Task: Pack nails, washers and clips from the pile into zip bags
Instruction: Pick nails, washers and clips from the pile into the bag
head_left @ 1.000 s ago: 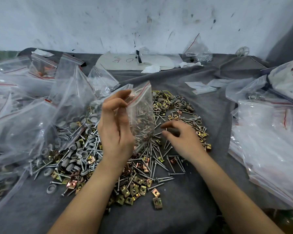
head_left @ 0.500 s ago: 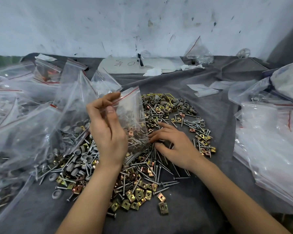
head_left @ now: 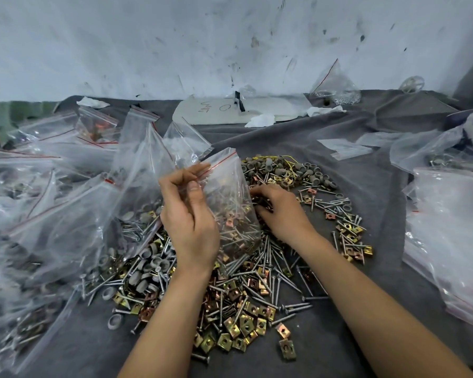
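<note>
Left hand (head_left: 189,222): fingers pinch the mouth of thin clear plastic zip bag (head_left: 230,208), likely floppy, bottom-heavy | right hand (head_left: 284,216): fingers in prickly metal hardware pile (head_left: 243,296), grasp cannot be told

1. On the white board (head_left: 271,109) lying far in front of me, there is some handwriting in dark pen.
2. One sign there I can read: a round "O".
3. Beside it stand a few more handwritten signs, perhaps letters or numbers, but I cannot read them with certainty.
</note>
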`<state>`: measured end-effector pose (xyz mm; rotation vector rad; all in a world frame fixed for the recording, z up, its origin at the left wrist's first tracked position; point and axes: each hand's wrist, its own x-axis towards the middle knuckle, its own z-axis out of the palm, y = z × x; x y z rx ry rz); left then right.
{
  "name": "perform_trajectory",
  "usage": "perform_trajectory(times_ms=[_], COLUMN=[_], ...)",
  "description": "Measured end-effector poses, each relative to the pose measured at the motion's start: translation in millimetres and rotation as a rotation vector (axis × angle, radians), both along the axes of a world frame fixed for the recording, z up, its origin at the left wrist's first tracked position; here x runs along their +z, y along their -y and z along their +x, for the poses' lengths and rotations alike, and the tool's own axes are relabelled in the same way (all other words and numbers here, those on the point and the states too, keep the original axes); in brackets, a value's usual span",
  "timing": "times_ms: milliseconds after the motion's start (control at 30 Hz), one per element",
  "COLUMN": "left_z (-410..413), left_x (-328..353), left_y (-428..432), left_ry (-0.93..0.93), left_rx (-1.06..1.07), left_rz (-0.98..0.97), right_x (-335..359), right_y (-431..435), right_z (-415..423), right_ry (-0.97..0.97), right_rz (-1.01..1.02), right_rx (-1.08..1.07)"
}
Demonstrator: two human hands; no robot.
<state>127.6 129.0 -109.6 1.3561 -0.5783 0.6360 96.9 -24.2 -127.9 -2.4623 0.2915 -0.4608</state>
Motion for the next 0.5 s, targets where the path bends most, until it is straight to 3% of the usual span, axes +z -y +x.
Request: perform_trajectory(times_ms=[100, 500], left_z=[-2.7, -4.0], left_x=[2.5, 1.2], left_y=[-0.1, -0.5], left_ry=[0.007, -0.009], left_rx=[0.004, -0.039], left_rz=[0.016, -0.024], right_x=[-2.5, -3.2], right_y=[6.0, 14.5], right_z=[-5.2, -17.3], right_ry=[0.019, 0.122], right_rz=[-0.012, 0.326], right_rx=[-0.038, -0.152])
